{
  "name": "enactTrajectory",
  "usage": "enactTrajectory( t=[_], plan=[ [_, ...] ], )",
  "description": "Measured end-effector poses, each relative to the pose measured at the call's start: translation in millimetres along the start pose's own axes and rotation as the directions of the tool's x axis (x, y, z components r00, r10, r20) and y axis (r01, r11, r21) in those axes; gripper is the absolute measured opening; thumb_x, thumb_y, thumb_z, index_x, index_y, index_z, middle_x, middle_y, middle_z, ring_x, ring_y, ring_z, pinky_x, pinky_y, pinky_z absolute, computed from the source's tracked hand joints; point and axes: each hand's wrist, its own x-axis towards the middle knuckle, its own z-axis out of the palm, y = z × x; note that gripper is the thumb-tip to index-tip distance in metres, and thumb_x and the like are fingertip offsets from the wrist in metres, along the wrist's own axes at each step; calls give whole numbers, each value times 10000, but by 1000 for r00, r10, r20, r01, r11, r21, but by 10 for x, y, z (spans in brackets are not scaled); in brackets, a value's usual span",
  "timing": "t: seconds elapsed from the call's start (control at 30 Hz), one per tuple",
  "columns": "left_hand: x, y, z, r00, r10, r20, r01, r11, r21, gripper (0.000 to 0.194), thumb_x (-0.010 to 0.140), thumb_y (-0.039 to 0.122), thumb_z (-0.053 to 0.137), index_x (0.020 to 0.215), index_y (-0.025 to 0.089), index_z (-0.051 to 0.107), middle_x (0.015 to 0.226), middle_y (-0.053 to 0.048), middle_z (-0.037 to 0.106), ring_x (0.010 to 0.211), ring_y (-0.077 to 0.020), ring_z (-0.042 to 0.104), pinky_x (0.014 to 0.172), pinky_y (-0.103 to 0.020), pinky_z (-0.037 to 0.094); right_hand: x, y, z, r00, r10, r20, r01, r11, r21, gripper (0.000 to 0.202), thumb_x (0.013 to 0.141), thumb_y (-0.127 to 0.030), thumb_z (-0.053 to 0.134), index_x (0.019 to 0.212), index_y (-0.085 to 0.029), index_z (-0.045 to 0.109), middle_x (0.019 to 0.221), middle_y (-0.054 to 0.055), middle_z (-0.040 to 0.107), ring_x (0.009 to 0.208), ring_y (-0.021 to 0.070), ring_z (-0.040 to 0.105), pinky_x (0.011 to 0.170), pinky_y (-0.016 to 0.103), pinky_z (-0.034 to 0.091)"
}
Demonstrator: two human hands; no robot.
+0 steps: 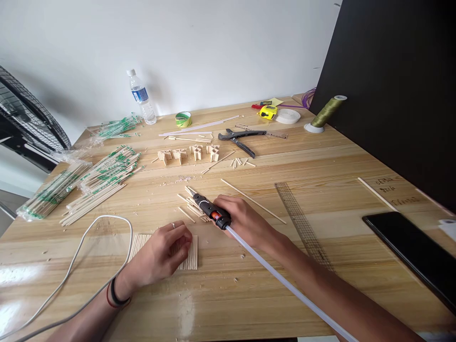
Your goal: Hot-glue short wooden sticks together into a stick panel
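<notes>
My right hand point(237, 213) is wrapped round a black hot glue gun point(211, 210), its nozzle pointing up and to the left. A long translucent glue stick point(278, 271) runs from the gun's rear towards the bottom right. My left hand point(166, 251), with a ring on one finger, is closed over a flat row of short wooden sticks point(193, 251) laid side by side. Whatever its fingertips may pinch is hidden. Loose cut sticks point(186, 215) lie beneath and beside the glue gun.
Small stick assemblies point(180, 153) stand behind, near a pipe cutter point(238, 138). Wrapped chopsticks point(107, 173) lie left. A white cable point(80, 247) loops by my left forearm. A clear ruler point(301, 223) and black phone point(409, 251) lie right. A water bottle point(141, 97) stands at the back.
</notes>
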Motion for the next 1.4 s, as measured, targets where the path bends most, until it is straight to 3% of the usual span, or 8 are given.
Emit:
enactTrajectory(
  t=[0.87,1.4],
  plan=[
    [15,13,-4,1000,2,-1,-2,1000,-7,201,1039,185,459,869,197,567,854,-23,608,725,-145,553,675,-271,425,-6,-12,-7,1000,-25,-7,25,1000,13,254,791,35,560,785,-213,507,780,-8,560,683,153,476,651,258,337],
    [11,27,-33,996,82,18,-82,997,-7,261,969,107,477,737,186,567,815,-46,580,722,-165,541,644,-288,413,-10,-3,-5,1000,-5,2,5,1000,-5,244,810,33,557,811,-209,522,800,1,573,701,158,489,658,262,335]
  ],
)
